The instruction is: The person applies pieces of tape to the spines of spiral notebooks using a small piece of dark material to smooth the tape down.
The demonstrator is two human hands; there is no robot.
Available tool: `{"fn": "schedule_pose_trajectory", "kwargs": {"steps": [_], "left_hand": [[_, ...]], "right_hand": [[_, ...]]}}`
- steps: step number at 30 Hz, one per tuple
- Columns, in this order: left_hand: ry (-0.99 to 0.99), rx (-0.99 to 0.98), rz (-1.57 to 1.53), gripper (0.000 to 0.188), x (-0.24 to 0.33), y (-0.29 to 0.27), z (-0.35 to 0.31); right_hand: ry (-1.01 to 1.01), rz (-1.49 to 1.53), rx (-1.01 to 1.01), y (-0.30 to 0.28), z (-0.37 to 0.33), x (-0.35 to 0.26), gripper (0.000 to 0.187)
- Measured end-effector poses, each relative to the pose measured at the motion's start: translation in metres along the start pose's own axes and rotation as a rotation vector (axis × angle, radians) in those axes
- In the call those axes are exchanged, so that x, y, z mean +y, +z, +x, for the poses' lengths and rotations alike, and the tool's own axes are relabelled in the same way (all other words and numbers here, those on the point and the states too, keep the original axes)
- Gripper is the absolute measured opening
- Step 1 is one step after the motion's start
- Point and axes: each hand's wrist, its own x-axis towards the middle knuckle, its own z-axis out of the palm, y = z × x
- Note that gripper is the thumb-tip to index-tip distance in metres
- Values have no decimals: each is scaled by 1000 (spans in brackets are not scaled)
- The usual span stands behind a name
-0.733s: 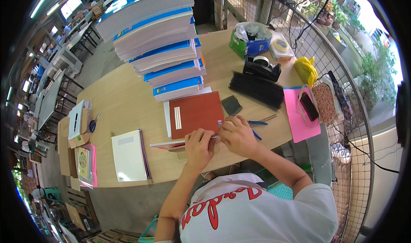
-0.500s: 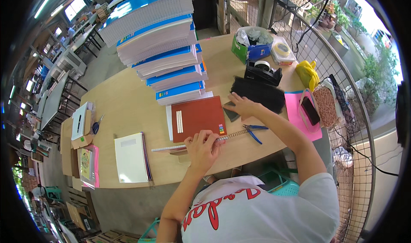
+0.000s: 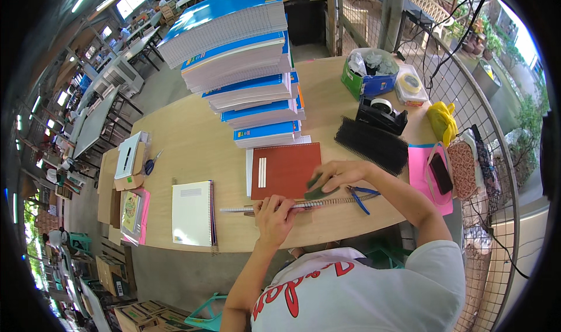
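My left hand (image 3: 273, 220) grips a notebook (image 3: 235, 210) held nearly on edge by the table's front, its fingers curled over the top. A metal spiral coil (image 3: 342, 201) runs along the notebook's edge and sticks out to the right. In my right hand (image 3: 346, 174) is a dark grey-green flat pad (image 3: 315, 190), close above the coil; motion blurs it. Blue-handled pliers (image 3: 364, 200) lie right of the coil's loose end. Beyond my hands lies a reddish-brown spiral notebook (image 3: 292, 165). Whether the pad touches the coil I cannot tell.
Tall stacks of blue-covered notebooks (image 3: 257, 63) rise at the back. A white notebook (image 3: 193, 214) lies to the left. Black coils (image 3: 374, 142), a tape dispenser (image 3: 383, 114), a green-blue box (image 3: 369, 78) and a pink sheet (image 3: 419, 159) are on the right, beside a wire mesh fence (image 3: 485, 110).
My right hand has lifted the dark pad off the table and brought it left and nearer to the coil. My left hand stays on the notebook. The whole view has shifted slightly.
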Motion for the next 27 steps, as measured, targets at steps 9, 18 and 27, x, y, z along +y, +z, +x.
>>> {"fn": "schedule_pose_trajectory", "kwargs": {"steps": [9,18,27], "left_hand": [[15,-19,-81,45,-6,7,2],[2,21,-215,77,-12,4,8],[-2,130,-285,83,-14,2,1]], "right_hand": [[-185,547,-27,18,10,19,45],[45,-126,280,16,18,3,45],[-309,639,24,18,43,-7,38]]}}
